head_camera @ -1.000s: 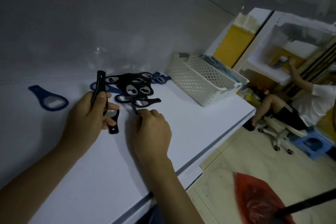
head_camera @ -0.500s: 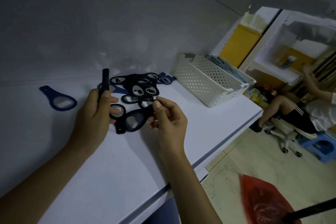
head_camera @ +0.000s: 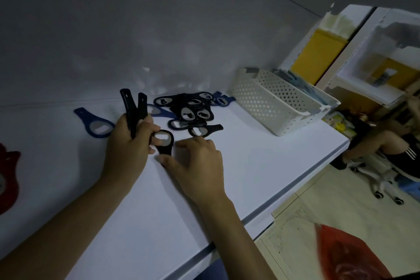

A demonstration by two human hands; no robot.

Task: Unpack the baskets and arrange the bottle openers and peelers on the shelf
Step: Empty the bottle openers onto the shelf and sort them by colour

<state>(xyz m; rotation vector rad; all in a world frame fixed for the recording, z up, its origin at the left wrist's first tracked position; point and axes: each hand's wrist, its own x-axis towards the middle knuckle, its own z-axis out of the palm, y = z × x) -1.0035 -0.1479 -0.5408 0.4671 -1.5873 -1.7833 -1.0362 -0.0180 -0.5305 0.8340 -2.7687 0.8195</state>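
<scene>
My left hand (head_camera: 129,145) grips black bottle openers (head_camera: 134,111) on the white shelf (head_camera: 261,166); two handles stick up above my fingers and a third opener (head_camera: 162,141) shows below them. My right hand (head_camera: 197,166) hovers just right of that opener with fingers spread and nothing in it. A pile of black and blue openers (head_camera: 193,111) lies behind my hands. A single blue opener (head_camera: 95,124) lies to the left. A white perforated basket (head_camera: 272,102) stands at the right end of the shelf.
A dark red item (head_camera: 9,179) lies at the shelf's left edge. The shelf's front edge runs diagonally to the right. Beyond it a person sits on a wheeled chair (head_camera: 386,179), and a red plastic bag (head_camera: 347,254) is at bottom right.
My right hand passed a black opener to my left hand, let go and lowered toward the shelf. My left hand now holds one more opener.
</scene>
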